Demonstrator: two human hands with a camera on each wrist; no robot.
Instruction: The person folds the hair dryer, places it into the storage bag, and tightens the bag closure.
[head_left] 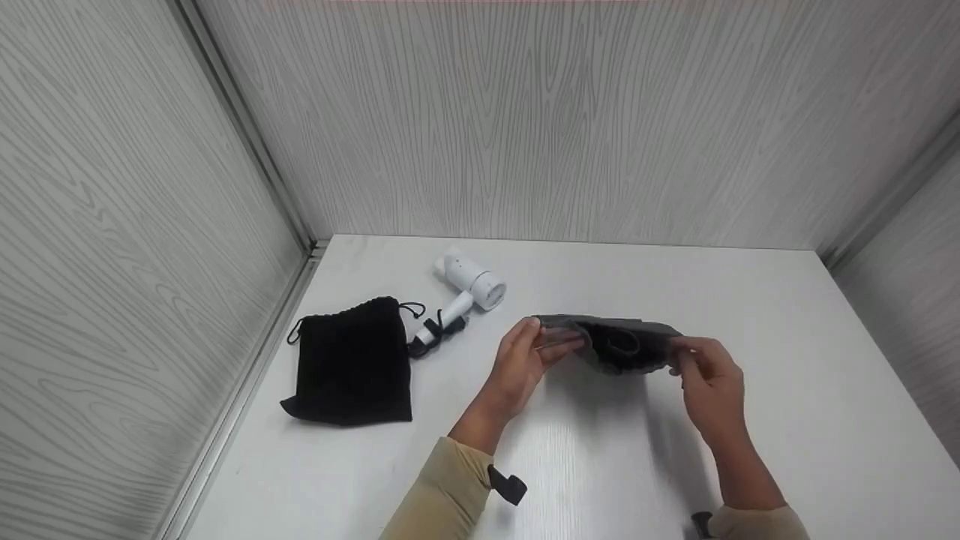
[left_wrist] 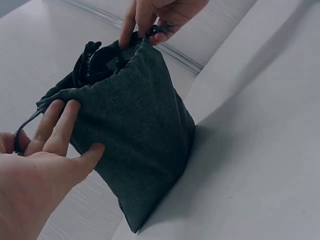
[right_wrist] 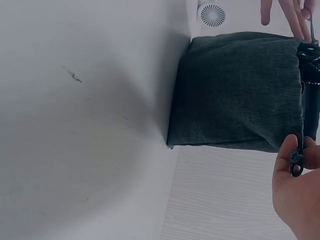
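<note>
A dark grey drawstring bag [left_wrist: 137, 125] stands upright on the table between my two hands, its mouth open toward me in the head view. Black cord-like loops [left_wrist: 90, 65] show inside the mouth; the rest of the contents is hidden. My left hand [head_left: 521, 364] holds the bag's left rim, and a drawstring loop [left_wrist: 19, 137] runs by its fingers. At the opposite corner, my right hand [head_left: 711, 382] pinches the rim between thumb and fingers, beside the knotted cord end [right_wrist: 296, 162].
A black drawstring bag [head_left: 352, 367] lies flat on the left of the white table [head_left: 787, 420]. Between the bags, farther back, lies a white hair dryer [head_left: 469, 279] with its black cord [head_left: 433, 334] bundled by the handle. Wood-grain panels [head_left: 525, 127] enclose the back and sides.
</note>
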